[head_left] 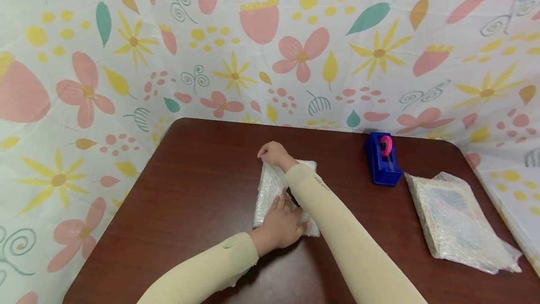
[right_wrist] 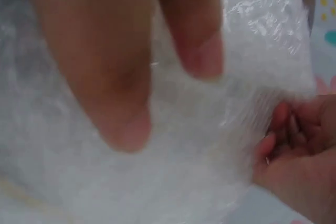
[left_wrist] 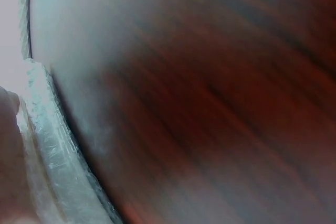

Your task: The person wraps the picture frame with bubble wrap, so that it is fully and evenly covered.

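A flat package wrapped in clear bubble wrap (head_left: 267, 191) lies on the table in the head view. My left hand (head_left: 280, 222) rests on its near part, fingers extended; the large fingers (right_wrist: 123, 114) in the right wrist view appear to be this hand's. Across the package reaches my right arm. At the far edge my right hand (head_left: 275, 153) has its fingers curled and pinches the wrap, seen as the hand (right_wrist: 302, 156) in the right wrist view. The left wrist view catches the package's side (left_wrist: 65, 156) next to part of the left hand (left_wrist: 11, 166). What the wrap encloses is hidden.
A blue tape dispenser (head_left: 381, 161) with a pink roll core stands at the back right. Another bubble-wrapped package (head_left: 460, 219) lies at the right on the brown table (head_left: 202, 168). Floral cloth (head_left: 253, 60) hangs behind and beside the table.
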Tool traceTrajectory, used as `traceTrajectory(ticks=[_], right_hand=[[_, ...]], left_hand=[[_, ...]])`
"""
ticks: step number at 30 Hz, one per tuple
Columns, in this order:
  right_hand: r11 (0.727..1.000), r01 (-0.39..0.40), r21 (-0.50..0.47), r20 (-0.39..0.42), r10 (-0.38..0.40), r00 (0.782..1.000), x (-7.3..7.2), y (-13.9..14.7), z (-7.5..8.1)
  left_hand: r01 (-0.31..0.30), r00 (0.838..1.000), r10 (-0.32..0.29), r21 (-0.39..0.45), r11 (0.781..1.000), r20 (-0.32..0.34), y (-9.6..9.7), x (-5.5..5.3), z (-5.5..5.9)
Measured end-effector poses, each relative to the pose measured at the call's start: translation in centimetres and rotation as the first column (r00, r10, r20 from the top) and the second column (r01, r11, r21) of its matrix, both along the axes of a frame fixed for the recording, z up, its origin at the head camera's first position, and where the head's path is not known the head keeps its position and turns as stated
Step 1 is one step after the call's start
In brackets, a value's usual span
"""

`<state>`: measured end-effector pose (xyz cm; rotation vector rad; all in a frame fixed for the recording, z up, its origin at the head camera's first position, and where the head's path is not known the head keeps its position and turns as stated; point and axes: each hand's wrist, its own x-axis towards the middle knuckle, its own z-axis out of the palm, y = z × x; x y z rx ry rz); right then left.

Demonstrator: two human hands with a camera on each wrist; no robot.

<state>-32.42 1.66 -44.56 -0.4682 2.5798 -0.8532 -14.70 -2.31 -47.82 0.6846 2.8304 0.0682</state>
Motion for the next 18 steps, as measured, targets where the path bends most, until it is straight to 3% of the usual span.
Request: traceTrajectory(ticks=[5, 8, 15, 18], right_hand=[[0.998, -0.045, -0.038, 0.006, 0.045, 0.999, -0.6, 0.4, -0.7], [0.993, -0.12, 0.013, -0.025, 0.12, 0.992, -0.9, 0.9, -1.0], [0.978, -0.142, 0.152, 0.004, 0.143, 0.99, -1.2, 2.9, -0.6], [0.953, -0.24, 0.182, 0.011, 0.242, 0.97, -1.1, 3.2, -0.2]], left_hand=[[-0.007, 1.0, 0.007, -0.023, 1.0, 0.027, 0.0, 0.1, 0.2], [-0.009, 1.0, 0.01, -0.027, 1.0, 0.03, 0.1, 0.1, 0.2], [-0.019, 0.999, 0.02, -0.051, 0.999, 0.026, 0.3, 0.1, -0.1], [-0.026, 0.999, 0.027, -0.043, 0.999, 0.028, 0.2, 0.0, -0.2]])
